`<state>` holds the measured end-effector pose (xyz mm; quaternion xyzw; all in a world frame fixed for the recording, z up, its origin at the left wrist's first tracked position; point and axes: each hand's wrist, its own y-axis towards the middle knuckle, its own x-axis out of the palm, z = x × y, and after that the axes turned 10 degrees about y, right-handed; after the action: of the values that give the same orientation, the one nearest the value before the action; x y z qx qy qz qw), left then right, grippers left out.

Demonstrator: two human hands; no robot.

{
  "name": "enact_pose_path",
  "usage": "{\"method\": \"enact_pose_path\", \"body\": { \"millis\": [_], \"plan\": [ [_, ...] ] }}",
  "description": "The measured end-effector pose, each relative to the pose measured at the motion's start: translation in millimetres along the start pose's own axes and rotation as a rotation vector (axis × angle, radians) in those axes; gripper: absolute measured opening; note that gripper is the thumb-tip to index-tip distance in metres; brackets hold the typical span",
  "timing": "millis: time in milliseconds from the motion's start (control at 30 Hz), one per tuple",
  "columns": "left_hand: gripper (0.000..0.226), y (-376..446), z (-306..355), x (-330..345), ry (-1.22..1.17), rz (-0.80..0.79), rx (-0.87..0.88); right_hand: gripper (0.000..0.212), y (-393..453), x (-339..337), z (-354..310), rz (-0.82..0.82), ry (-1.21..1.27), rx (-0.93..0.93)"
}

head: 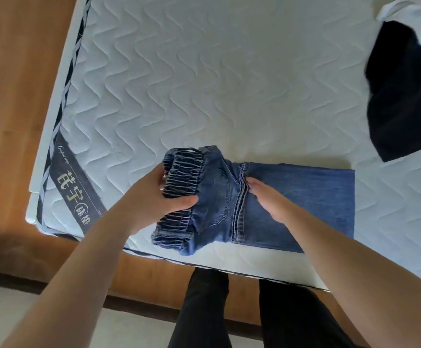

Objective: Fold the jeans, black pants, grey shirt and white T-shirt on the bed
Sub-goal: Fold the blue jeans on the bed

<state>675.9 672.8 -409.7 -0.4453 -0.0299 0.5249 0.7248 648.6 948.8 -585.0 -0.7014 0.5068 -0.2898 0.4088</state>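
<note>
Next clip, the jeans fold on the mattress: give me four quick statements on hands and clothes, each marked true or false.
1. The left hand grips the elastic waistband of the jeans. True.
2. The right hand lifts a trouser leg into the air. False: it presses flat on the denim.
3. The black pants lie neatly folded beside the jeans. False: they lie rumpled at the far right.
4. The jeans lie on the mattress. True.

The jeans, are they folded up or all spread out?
Partly folded. The jeans lie doubled on the mattress; the left hand grips the waistband, the right hand presses flat.
</note>
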Motion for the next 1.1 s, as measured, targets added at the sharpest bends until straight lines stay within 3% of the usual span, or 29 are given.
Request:
{"method": "enact_pose_path", "body": {
  "millis": [133, 400, 500, 600, 700, 800, 933, 1000, 1100],
  "plan": [
    [0.06, -2, 52, 40, -0.051, -0.176, 0.056, 0.043, -28, -24, 14, 0.014, 0.3, -0.052],
    [0.064, 38, 131, 184, 0.237, -0.307, 0.156, 0.026, -93, -109, 53, 0.127, 0.675, -0.119],
    [0.069, 62, 149, 243, 0.348, -0.244, 0.194, 0.034, -102, -136, 65, 0.198, 0.74, -0.163],
    [0.079, 81, 153, 285, 0.201, -0.298, 0.19, 0.047, -104, -157, 76, 0.365, 0.684, -0.142],
    [0.063, 97, 141, 296, 0.352, -0.363, 0.248, 0.056, -95, -171, 87, 0.38, 0.513, -0.149],
    [0.046, 111, 122, 284, 0.475, -0.209, 0.328, 0.05, -87, -174, 94, 0.437, 0.223, -0.252],
    [0.056, 137, 102, 259, 0.698, 0.037, 0.484, 0.096, -70, -164, 96, 0.54, -0.001, -0.122],
    [0.062, 151, 97, 250, 0.831, 0.096, 0.532, 0.088, -61, -162, 98, 0.587, 0.031, -0.125],
    [0.065, 173, 92, 246, 0.99, 0.021, 0.533, 0.051, -60, -166, 100, 0.57, 0.137, -0.196]
  ]
}}
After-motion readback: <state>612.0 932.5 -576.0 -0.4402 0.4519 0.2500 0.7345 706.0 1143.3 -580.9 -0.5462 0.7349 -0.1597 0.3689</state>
